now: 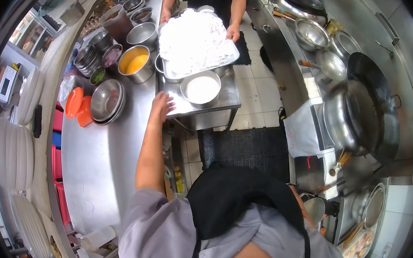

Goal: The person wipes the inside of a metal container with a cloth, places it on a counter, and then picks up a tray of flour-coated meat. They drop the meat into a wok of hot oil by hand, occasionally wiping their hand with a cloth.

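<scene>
Trolley (229,99), steel, stands between the long counter (99,158) on our left and the stove line on the right, open tiled floor beyond it. Our left hand (161,104) rests open on its near-left edge, just beside a white-filled bowl (201,88). We cannot see our right hand.

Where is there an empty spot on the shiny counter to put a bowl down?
The steel counter is bare below the stacked bowls, beside the outstretched left hand. Farther up it is crowded with the yellow sauce pot and other pots. The small cart is mostly filled by the big tray and a white-filled bowl.
</scene>
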